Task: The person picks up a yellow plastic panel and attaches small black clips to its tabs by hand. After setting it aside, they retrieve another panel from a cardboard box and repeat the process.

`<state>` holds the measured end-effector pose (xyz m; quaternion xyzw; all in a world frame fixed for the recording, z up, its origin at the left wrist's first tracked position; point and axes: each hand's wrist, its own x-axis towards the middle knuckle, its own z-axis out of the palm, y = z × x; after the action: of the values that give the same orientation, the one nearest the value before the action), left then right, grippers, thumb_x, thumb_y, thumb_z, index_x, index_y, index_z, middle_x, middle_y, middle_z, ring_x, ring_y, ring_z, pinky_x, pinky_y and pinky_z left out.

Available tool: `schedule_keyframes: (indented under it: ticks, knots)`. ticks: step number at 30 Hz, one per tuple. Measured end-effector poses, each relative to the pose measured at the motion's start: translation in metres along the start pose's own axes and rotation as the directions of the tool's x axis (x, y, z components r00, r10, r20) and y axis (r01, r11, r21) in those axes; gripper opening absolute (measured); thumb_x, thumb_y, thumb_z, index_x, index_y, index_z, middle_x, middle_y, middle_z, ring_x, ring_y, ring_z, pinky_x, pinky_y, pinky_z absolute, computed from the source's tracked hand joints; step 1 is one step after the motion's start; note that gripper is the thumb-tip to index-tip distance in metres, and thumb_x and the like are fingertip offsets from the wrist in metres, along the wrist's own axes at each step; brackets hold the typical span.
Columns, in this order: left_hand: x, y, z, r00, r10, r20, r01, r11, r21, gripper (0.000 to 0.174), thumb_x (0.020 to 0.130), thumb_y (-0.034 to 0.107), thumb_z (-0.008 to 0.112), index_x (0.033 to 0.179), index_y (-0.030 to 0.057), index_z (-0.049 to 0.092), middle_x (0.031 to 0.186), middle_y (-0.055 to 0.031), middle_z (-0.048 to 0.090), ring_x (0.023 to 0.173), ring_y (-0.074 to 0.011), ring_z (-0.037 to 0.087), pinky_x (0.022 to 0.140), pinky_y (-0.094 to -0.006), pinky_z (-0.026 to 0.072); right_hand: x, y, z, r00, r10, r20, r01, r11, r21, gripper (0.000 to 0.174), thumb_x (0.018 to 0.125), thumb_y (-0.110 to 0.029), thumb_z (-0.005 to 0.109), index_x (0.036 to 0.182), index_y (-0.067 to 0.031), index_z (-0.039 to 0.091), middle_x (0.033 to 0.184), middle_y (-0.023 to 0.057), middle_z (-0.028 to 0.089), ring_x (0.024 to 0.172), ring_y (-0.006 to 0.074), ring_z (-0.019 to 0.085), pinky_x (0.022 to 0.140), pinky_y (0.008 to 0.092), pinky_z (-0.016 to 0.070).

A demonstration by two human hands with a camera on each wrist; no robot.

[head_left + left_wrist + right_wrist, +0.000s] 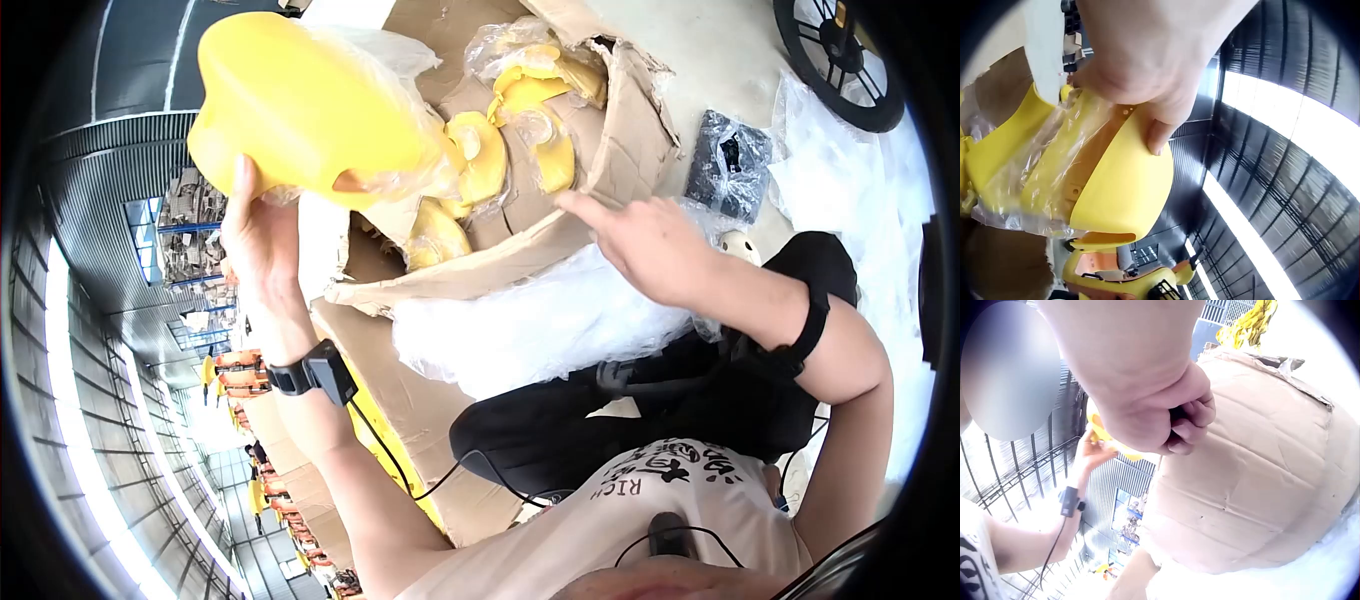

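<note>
Corrugated walls (95, 180), loaded racks (190, 228) and strip lights (1272, 106) suggest a warehouse.

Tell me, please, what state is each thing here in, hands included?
Left hand: gripping the large yellow part.
Large yellow part: held up, partly covered in clear plastic.
Right hand: holding nothing, index finger extended at the box rim, other fingers curled.
Cardboard box: open, creased, edges ragged.
Smaller yellow parts: inside the box, some wrapped.
Plastic sheeting: crumpled beside the box.
Black package: wrapped, lying on the floor.
</note>
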<state>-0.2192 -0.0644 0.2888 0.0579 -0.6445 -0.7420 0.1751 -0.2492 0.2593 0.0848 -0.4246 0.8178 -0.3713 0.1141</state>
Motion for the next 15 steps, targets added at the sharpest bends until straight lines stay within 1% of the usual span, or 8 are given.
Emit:
schedule_keyframes:
  ticks: [3,4,7,9,10,12,13,15]
  knots:
    - [-0.055,0.041,-0.011,0.989,0.128,0.074,-0.132,0.989,0.061,0.042,0.096,0.016,0.062,0.133,-0.001,0.053,0.132,-0.0117,0.06,0.123,-0.0249,0.056,0.109,-0.044,0.0415,0.006,0.006,-0.004,0.987,-0.004,-0.158,0.023,0.993,0.119,0.05,0.096,-0.01,0.054,0.144,-0.0195,0.045,0.062,0.0144,0.057,0.054,0.0336,0.056,0.06,0.044,0.0477]
    - [-0.074,0.048,-0.016,0.984,0.149,0.099,-0.16,0.981,0.11,0.042,0.095,0.017,0.064,0.131,-0.0025,0.054,0.128,-0.0137,0.061,0.117,-0.0248,0.059,0.105,-0.0427,0.0453,0.011,0.016,0.0,0.922,-0.019,-0.386,0.075,0.989,0.13,0.048,0.096,-0.012,0.055,0.142,-0.0183,0.047,0.062,0.0127,0.054,0.053,0.0282,0.052,0.059,0.0411,0.0459]
    - [-0.13,0.068,-0.03,0.94,0.041,0.337,-0.172,0.914,0.368,0.045,0.09,0.02,0.068,0.125,-0.007,0.056,0.111,-0.0189,0.067,0.095,-0.0246,0.069,0.085,-0.0377,0.0573,0.006,0.024,-0.04,0.77,0.174,-0.614,-0.022,0.969,0.246,0.033,0.094,-0.014,0.057,0.125,-0.0052,0.062,0.077,0.0176,0.067,0.069,0.0313,0.065,0.069,0.0399,0.0526]
    - [-0.176,0.059,-0.01,0.967,0.029,0.254,-0.145,0.88,0.452,0.048,0.085,0.018,0.075,0.12,-0.0101,0.057,0.1,-0.0187,0.069,0.08,-0.0241,0.071,0.073,-0.035,0.0595,-0.005,0.031,-0.062,0.678,0.258,-0.688,0.146,0.87,0.471,0.03,0.1,-0.018,0.049,0.122,-0.0019,0.061,0.079,0.006,0.064,0.07,0.0121,0.056,0.065,0.0291,0.0484]
    - [-0.195,0.054,-0.007,0.97,0.019,0.241,-0.158,0.805,0.572,0.051,0.081,0.017,0.078,0.119,-0.0101,0.058,0.098,-0.0171,0.07,0.078,-0.0239,0.07,0.072,-0.0348,0.0592,-0.008,0.048,-0.069,0.677,0.274,-0.683,0.122,0.873,0.471,0.03,0.1,-0.018,0.049,0.122,-0.0019,0.061,0.079,0.006,0.064,0.07,0.0121,0.056,0.065,0.0291,0.0484]
    - [-0.218,0.044,0.037,0.965,-0.225,0.137,0.071,0.725,0.685,0.079,0.062,0.021,0.094,0.124,-0.0079,0.053,0.104,-0.0133,0.069,0.086,-0.0223,0.067,0.077,-0.0324,0.054,-0.018,0.072,-0.081,0.593,0.568,-0.57,-0.335,0.818,0.467,0.029,0.099,-0.016,0.05,0.118,0.0026,0.06,0.071,0.0006,0.056,0.062,0.0078,0.049,0.057,0.0244,0.0414]
    - [-0.212,0.03,0.069,0.916,-0.348,0.201,0.136,0.738,0.662,0.06,0.062,0.016,0.093,0.108,-0.0066,0.063,0.095,-0.0111,0.071,0.081,-0.0188,0.067,0.075,-0.0301,0.0522,-0.025,0.075,-0.085,0.537,0.658,-0.529,-0.479,0.753,0.451,0.028,0.099,-0.015,0.05,0.117,0.0041,0.06,0.068,-0.0012,0.053,0.059,0.0063,0.047,0.054,0.0228,0.039]
    - [-0.203,0.005,0.111,0.79,-0.538,0.294,0.175,0.658,0.732,0.022,0.065,0.007,0.09,0.077,-0.002,0.074,0.075,-0.0054,0.071,0.071,-0.0116,0.065,0.067,-0.0258,0.0479,-0.033,0.056,-0.099,0.507,0.374,-0.776,0.279,0.781,0.559,0.028,0.099,-0.015,0.051,0.116,0.0057,0.06,0.067,-0.0026,0.052,0.058,0.0048,0.045,0.052,0.0224,0.0366]
